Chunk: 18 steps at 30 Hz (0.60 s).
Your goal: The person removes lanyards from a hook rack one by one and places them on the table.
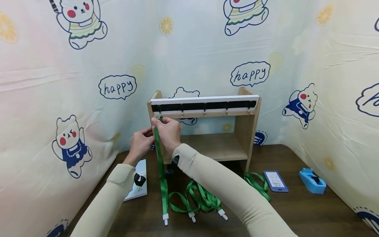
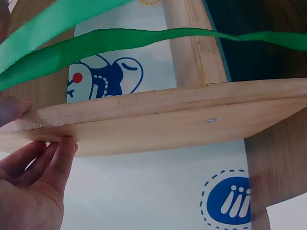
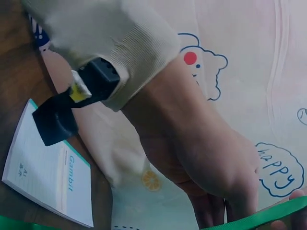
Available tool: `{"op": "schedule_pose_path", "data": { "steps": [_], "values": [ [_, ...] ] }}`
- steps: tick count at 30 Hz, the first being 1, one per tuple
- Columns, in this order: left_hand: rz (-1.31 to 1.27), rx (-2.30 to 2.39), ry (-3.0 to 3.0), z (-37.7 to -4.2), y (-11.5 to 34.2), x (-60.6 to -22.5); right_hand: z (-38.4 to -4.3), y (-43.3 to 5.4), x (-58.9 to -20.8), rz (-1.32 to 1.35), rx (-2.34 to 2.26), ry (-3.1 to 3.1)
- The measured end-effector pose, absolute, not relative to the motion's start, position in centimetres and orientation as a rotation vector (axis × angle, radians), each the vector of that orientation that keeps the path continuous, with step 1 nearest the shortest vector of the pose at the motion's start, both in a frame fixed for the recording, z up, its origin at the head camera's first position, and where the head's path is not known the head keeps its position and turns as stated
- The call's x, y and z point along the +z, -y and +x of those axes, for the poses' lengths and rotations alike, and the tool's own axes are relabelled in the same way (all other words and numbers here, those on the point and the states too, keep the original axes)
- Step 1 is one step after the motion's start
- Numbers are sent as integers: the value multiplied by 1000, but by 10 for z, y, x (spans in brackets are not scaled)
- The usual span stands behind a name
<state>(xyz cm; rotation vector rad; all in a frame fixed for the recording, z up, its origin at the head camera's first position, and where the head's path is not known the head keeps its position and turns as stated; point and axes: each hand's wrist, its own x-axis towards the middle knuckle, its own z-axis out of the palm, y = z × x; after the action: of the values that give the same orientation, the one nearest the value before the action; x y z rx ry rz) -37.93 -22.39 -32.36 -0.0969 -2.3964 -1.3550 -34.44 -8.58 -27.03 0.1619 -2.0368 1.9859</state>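
A green lanyard [image 1: 161, 171] hangs down the left side of a wooden shelf [image 1: 214, 144], its white clip [image 1: 165, 219] at the bottom. My right hand [image 1: 168, 133] pinches its upper part, just below the leftmost hook [image 1: 160, 116]. Green shows at that hook, but fingers hide part of it. My left hand [image 1: 141, 143] grips the shelf's left side panel [image 2: 144, 127], fingers on the outer face and thumb by the front edge. In the right wrist view, the left hand [image 3: 206, 153] appears beyond the lanyard [image 3: 268, 215].
More green lanyards [image 1: 207, 199] lie before the shelf, another [image 1: 257, 186] by its right foot. A blue card holder [image 1: 276, 181] and a light-blue tape dispenser [image 1: 312, 181] sit at right. A notepad [image 3: 53, 172] lies left. More hooks [image 1: 205, 112] line the black strip.
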Motion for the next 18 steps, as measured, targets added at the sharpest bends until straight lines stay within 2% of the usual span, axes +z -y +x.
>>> {"op": "schedule_pose_path", "data": {
  "steps": [10,18],
  "values": [
    [-83,-1352,2405,-378,222,-322,-353,84,-271,243,2175,1925],
    [-70,-1340,2430,-379,222,-321,-356,75,-272,295,2161,1948]
  ]
}}
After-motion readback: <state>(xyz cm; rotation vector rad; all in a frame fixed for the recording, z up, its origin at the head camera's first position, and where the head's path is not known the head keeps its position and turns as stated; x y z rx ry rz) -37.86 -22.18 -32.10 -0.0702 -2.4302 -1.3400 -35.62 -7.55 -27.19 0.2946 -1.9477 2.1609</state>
